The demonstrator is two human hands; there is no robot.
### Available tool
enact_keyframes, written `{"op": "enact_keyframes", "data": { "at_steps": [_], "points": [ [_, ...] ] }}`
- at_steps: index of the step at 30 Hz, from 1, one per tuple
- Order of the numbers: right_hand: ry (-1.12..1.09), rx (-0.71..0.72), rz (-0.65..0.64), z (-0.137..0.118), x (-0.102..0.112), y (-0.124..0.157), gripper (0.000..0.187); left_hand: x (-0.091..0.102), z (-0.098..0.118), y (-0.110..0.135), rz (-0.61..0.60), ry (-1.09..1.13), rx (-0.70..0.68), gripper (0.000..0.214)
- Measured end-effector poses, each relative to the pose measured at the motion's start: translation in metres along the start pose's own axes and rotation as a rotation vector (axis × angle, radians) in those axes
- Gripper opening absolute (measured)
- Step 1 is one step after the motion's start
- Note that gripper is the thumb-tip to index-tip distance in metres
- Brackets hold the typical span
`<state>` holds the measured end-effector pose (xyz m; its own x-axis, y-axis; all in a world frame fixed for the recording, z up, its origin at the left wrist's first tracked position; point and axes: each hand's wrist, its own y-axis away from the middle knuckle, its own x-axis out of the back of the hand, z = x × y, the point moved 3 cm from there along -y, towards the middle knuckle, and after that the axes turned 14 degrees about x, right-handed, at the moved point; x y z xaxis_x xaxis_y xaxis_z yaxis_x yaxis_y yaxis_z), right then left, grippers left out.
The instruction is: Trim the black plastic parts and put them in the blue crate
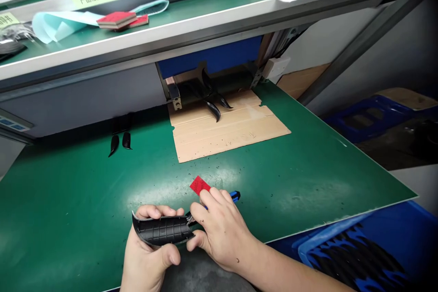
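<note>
My left hand (147,251) is closed around a black curved plastic part (164,230), its hollow side with a grid of ribs facing up. In my right hand (219,223) is a tool with a blue-and-black handle (235,196). A bit of its metal tip touches or lies very near the right end of the plastic part; the fingers hide most of the tool, so its exact kind is unclear. Just beyond the right fingers lies a small red piece of sandpaper or card (198,185) on the green table mat (150,178).
Similar black parts (214,110) rest on a cardboard sheet (232,134) under the shelf, and a pair (126,140) lies farther left. Small black scraps dot the mat. Red-topped blocks (116,19) sit on the shelf. A blue bin (304,251) with black parts stands at lower right.
</note>
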<state>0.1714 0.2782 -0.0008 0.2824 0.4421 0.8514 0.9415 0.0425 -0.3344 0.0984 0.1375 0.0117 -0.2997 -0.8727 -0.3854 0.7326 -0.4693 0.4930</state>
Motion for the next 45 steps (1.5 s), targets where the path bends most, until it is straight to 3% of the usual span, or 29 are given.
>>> {"op": "enact_keyframes", "data": {
  "at_steps": [8, 12, 16, 18, 21, 26, 28, 31, 36, 38, 42, 45],
  "points": [
    [-0.032, 0.072, -0.048, 0.007, -0.007, 0.000, 0.077, -0.008, 0.002, 0.006, 0.054, -0.051, -0.037, 0.059],
    [-0.372, 0.141, -0.102, 0.009, -0.010, 0.003, 0.071, -0.010, 0.001, 0.007, 0.046, -0.056, -0.051, 0.060],
    [-0.657, -0.014, 0.042, 0.004, -0.005, 0.004, 0.068, -0.012, 0.001, 0.009, 0.030, 0.040, -0.007, 0.063],
    [-0.643, -0.068, 0.118, -0.002, -0.001, 0.005, 0.071, -0.014, 0.002, 0.010, 0.017, 0.075, 0.012, 0.064],
    [-0.568, -0.031, 0.139, -0.009, 0.000, 0.005, 0.073, -0.015, 0.002, 0.011, 0.010, 0.079, 0.003, 0.063],
    [-0.639, 0.080, -0.155, 0.008, -0.010, 0.010, 0.074, 0.000, -0.002, 0.006, -0.014, 0.044, -0.021, 0.059],
    [-0.514, -0.002, -0.179, 0.029, -0.014, 0.015, 0.064, 0.008, -0.004, 0.003, -0.014, 0.030, -0.009, 0.059],
    [-0.316, -0.088, -0.180, 0.055, -0.024, 0.024, 0.032, 0.014, -0.006, 0.000, -0.004, 0.025, 0.050, 0.058],
    [-0.151, -0.032, -0.284, 0.068, -0.050, 0.035, 0.023, 0.014, -0.015, -0.007, 0.137, 0.033, 0.319, 0.031],
    [-0.131, -0.004, -0.298, 0.067, -0.052, 0.035, 0.018, 0.016, -0.017, -0.013, 0.138, -0.039, 0.327, 0.025],
    [-0.170, 0.030, -0.268, 0.055, -0.033, 0.029, 0.021, 0.023, -0.017, -0.026, 0.070, -0.505, 0.196, 0.025],
    [-0.246, 0.055, -0.223, 0.040, -0.012, 0.019, 0.019, 0.016, -0.017, -0.029, -0.145, -0.699, 0.204, 0.032]
  ]
}}
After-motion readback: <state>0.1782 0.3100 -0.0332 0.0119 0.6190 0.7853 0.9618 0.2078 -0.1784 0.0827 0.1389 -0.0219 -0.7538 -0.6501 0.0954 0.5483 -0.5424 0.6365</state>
